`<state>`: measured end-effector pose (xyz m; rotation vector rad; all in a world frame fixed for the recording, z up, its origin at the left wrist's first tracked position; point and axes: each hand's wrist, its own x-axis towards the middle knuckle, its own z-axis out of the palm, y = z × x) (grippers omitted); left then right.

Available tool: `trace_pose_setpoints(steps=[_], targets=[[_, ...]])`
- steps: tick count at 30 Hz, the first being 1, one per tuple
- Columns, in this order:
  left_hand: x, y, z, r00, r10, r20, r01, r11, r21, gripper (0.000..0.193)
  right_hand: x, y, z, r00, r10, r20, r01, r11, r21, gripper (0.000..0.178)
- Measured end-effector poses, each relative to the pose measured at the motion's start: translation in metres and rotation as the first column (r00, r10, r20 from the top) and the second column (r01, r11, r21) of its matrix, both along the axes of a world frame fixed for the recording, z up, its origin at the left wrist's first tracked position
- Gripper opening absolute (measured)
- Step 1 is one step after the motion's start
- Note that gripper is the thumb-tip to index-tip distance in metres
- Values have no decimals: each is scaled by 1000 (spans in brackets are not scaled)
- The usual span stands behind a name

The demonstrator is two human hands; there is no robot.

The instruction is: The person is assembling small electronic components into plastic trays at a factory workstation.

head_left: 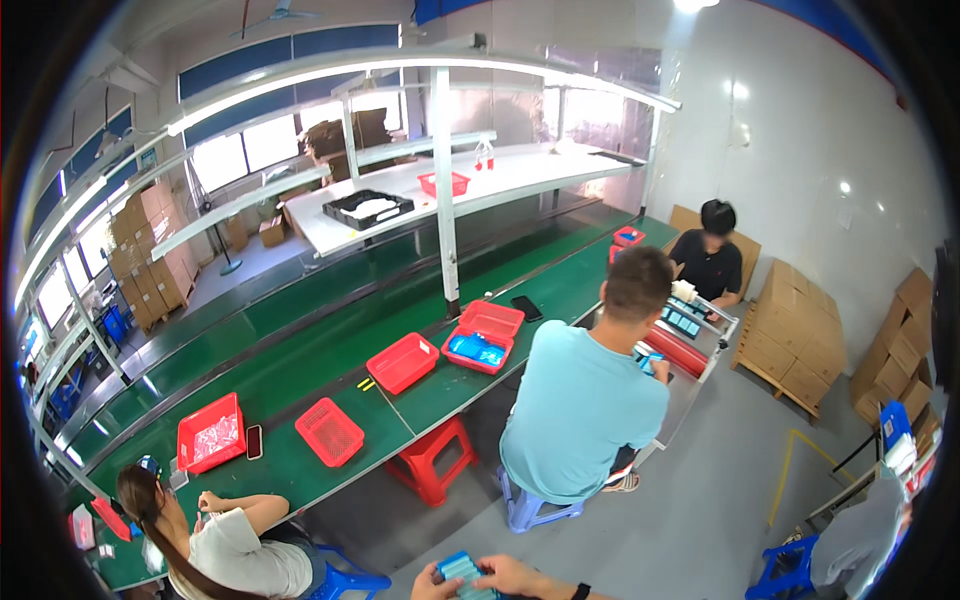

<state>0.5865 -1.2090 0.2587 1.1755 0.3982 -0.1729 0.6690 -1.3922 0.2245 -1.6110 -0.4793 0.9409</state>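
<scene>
At the lower edge, both my hands are around a light-blue ribbed pack [462, 568] with a darker blue edge; it looks like a row of short cylinders side by side. My left hand [430, 584] grips its left side with the fingers closed. On the other side my right hand [508, 576] has its thumb and fingers on the pack's right part. A dark band [580, 592] circles my right wrist. The pack's underside and lower end are hidden by the hands and the frame edge.
A person in a light-blue shirt [585, 400] sits ahead on a stool [540, 512]. Another person [235, 550] works at left by the green bench [385, 415], which bears red trays [402, 364]. A red stool [435, 462] stands beneath it. Cartons [795, 335] stand at right.
</scene>
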Motion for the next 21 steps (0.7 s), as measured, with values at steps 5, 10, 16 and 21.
trace_pose_setpoints(steps=[5,10,16,21], targets=[[68,61,-39,948,242,-209,-242,970,25,44,183,53,1,788,-182,-589,294,951,99,23],[-1,144,-226,866,401,-300,-172,800,574,33,440,131,-39,847,-351,-399,450,873,188,25],[-90,81,-198,254,541,-802,-540,767,346,45,695,111,-36,594,-414,690,667,733,-134,22],[-76,44,-132,78,557,-827,-494,742,453,46,767,83,-36,619,95,780,654,488,-578,25]])
